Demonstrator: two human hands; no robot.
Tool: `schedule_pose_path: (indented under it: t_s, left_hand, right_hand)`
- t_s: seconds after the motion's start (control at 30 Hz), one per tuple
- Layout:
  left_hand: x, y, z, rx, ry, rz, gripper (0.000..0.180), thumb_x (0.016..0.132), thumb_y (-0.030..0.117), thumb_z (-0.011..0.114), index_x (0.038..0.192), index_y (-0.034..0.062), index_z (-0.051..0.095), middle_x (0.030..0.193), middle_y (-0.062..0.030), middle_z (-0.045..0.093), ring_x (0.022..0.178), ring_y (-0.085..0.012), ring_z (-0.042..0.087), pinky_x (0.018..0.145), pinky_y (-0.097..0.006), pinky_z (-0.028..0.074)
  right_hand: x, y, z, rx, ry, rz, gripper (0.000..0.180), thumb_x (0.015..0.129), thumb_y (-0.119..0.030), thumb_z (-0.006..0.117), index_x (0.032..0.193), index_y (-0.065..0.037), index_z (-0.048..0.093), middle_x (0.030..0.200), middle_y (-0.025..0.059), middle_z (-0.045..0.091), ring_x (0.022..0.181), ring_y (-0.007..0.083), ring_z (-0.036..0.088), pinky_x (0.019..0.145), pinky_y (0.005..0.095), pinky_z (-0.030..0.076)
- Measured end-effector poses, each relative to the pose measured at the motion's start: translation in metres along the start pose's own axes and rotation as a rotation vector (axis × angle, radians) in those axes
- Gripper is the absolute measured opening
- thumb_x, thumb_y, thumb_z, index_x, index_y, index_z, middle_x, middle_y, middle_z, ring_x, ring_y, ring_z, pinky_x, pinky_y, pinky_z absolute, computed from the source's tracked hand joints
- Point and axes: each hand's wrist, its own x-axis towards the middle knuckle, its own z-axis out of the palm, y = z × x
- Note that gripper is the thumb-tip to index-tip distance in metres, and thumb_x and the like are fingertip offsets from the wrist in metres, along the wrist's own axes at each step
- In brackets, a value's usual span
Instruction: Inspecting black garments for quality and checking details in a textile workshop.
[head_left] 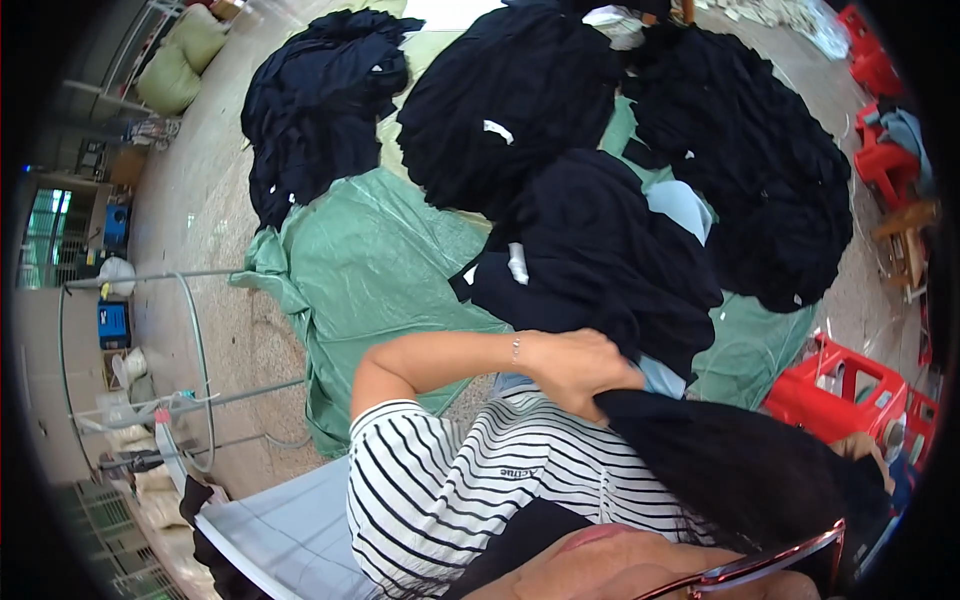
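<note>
Far left there's a round metal tube frame [195, 340] standing on the speckled floor [200, 200], with a light grey sheet [290, 530] below it. Next comes a big green tarp [370, 260] spread on the floor, carrying heaps of dark clothes: a navy pile [320, 110] at the top left, a black pile [510, 100] beside it, another black pile [600, 250] nearer the person, and the biggest black heap [760, 170] off to the right.

Low in the middle is the striped shirt [470, 480]. The left arm bends across it, a thin bracelet [516, 347] on the wrist. The left hand [580, 368] is clamped tight on what looks like long black hair [730, 470], which runs from the fist down to the lower right, just in front of the nearest black pile.

The right hand [860, 445] is only a sliver of skin behind the hair, so I can't tell its grip. Red plastic crates [835, 395] sit just beside it.
</note>
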Motion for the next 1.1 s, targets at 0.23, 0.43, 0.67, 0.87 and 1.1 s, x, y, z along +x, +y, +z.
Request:
schedule_pose_path:
  t_s: [0.23, 0.43, 0.67, 0.87, 1.1]
  left_hand:
    - [-0.194, -0.007, -0.218, 0.869, 1.289, -0.529, 0.044, 0.066, -0.001, 0.065, 0.108, 0.0076, 0.069, 0.101, -0.0145, 0.068, 0.100, -0.0349, 0.064, 0.090, -0.042, 0.052]
    - [-0.287, -0.020, -0.307, 1.521, 1.545, -0.515, 0.076, 0.085, 0.041, 0.077, 0.145, 0.0048, 0.047, 0.143, -0.0191, 0.054, 0.134, -0.0377, 0.048, 0.113, -0.045, 0.036]
    - [-0.082, -0.094, -0.078, 0.243, 1.043, -0.352, 0.015, 0.091, 0.009, 0.073, 0.103, 0.0012, 0.073, 0.093, -0.0071, 0.072, 0.080, -0.0112, 0.066, 0.070, -0.026, 0.053]
    - [0.005, -0.082, 0.030, 0.621, 0.981, -0.252, 0.052, 0.074, 0.033, 0.083, 0.120, 0.0111, 0.069, 0.132, -0.0059, 0.061, 0.118, -0.0290, 0.054, 0.101, -0.042, 0.037]
    - [0.019, -0.091, 0.040, 0.704, 0.861, -0.309, 0.032, 0.065, 0.007, 0.074, 0.097, 0.0130, 0.071, 0.152, -0.0105, 0.046, 0.144, -0.0340, 0.034, 0.114, -0.055, 0.020]
  right_hand:
    - [0.070, -0.028, 0.051, 0.490, 0.311, -0.201, 0.041, 0.096, -0.005, 0.061, 0.135, 0.001, 0.055, 0.102, 0.0098, 0.067, 0.088, 0.0160, 0.068, 0.084, 0.0283, 0.054]
    - [0.124, 0.006, 0.115, 0.052, 0.345, -0.046, 0.032, 0.089, -0.003, 0.069, 0.121, -0.007, 0.066, 0.093, 0.0055, 0.066, 0.077, 0.0107, 0.063, 0.069, 0.0255, 0.052]
    - [0.102, 0.045, 0.133, -0.242, 0.154, 0.036, 0.023, 0.089, -0.014, 0.066, 0.111, -0.008, 0.066, 0.106, 0.0098, 0.065, 0.097, 0.0315, 0.065, 0.083, 0.0402, 0.051]
    - [0.075, 0.079, 0.122, -0.416, 0.140, 0.114, 0.048, 0.077, 0.006, 0.060, 0.123, -0.007, 0.055, 0.120, 0.0119, 0.059, 0.108, 0.0297, 0.060, 0.093, 0.0382, 0.048]
    - [0.049, 0.087, 0.125, -0.174, 0.011, 0.136, 0.028, 0.076, -0.001, 0.071, 0.102, -0.004, 0.061, 0.108, 0.0127, 0.062, 0.101, 0.0282, 0.063, 0.087, 0.0387, 0.049]
